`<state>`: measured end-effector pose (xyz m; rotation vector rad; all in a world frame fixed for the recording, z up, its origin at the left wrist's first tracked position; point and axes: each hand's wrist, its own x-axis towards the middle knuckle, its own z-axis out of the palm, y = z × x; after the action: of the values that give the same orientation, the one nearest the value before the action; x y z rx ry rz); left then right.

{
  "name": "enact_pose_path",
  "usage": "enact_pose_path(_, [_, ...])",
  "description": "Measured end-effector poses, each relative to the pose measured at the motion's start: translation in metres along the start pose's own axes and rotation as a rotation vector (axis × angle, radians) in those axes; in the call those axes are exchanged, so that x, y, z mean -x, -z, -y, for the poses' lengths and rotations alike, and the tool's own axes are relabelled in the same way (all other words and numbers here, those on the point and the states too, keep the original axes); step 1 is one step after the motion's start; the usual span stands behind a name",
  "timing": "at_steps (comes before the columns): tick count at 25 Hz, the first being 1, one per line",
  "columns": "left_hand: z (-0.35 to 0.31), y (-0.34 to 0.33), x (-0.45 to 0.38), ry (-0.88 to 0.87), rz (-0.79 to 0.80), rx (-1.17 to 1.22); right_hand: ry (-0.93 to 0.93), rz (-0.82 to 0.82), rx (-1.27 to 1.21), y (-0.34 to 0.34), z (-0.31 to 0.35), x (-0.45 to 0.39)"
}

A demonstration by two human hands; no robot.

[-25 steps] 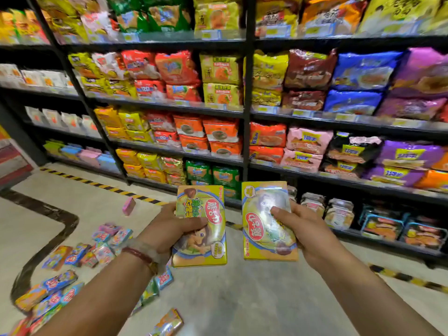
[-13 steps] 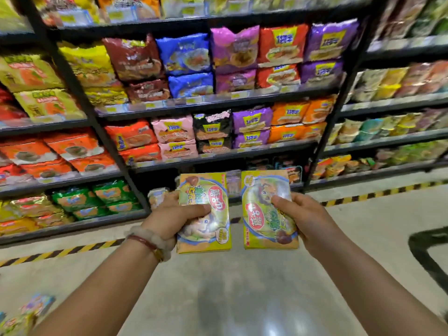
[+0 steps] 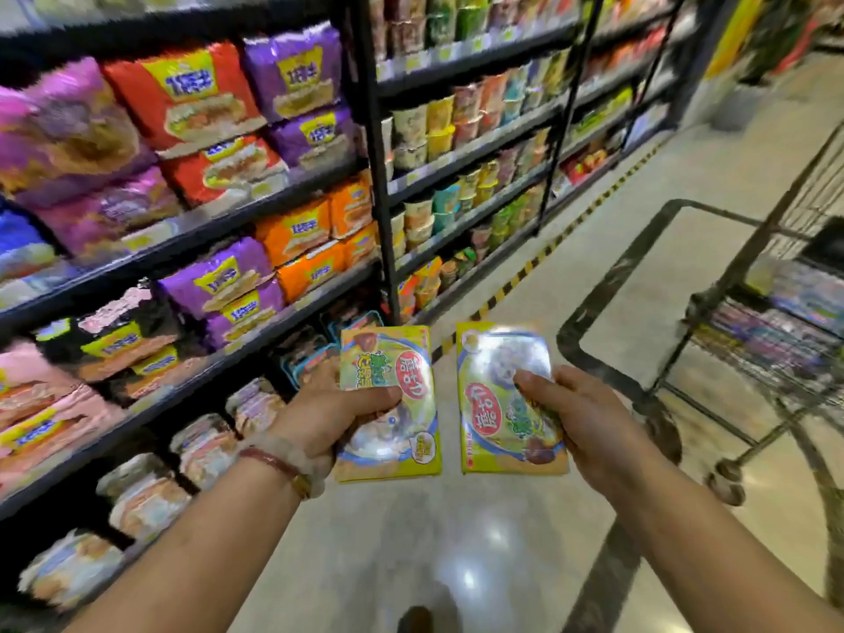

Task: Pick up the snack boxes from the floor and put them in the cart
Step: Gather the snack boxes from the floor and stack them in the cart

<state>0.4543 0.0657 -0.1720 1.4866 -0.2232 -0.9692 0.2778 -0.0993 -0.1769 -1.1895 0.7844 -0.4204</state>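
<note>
Black shelving filling the left and far side, stacked with noodle packs in purple, red, orange and pink, cup noodles further right, all blurred. Pale glossy floor below, with a dark curved inlay and a yellow-black stripe along the shelf foot. Wire cart at the right edge, well apart from both hands, colourful packets already lying in its basket. Two bare forearms reaching in from the near edge. Left snack box, yellow, held upright in the air in the left hand: thumb clamped across its front face, the other fingers hidden behind it. Right snack box, same kind, glare on its upper half, gripped by the right hand: thumb pressed on the front near the right edge, remaining fingers wrapped behind, out of sight. Boxes side by side, a narrow gap between them. Beaded bracelet on the left wrist
</note>
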Motion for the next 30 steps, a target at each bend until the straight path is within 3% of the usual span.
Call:
enact_pose_path(6, [-0.030,-0.056,-0.085,0.052,0.277,-0.088,-0.016,-0.373,-0.109,0.048,0.002,-0.016])
enact_pose_path(14, [-0.035,-0.203,-0.144,0.110,0.566,-0.280,0.035,-0.725,-0.239,0.161,0.012,-0.007])
enact_pose_path(23, [-0.007,-0.431,-0.192,0.137,0.751,-0.325,0.102,-0.835,-0.333,0.342,0.053,-0.019])
enact_pose_path(30, [0.004,-0.559,-0.231,0.172,0.759,-0.356,0.063,-0.926,-0.399,0.451,0.067,-0.043])
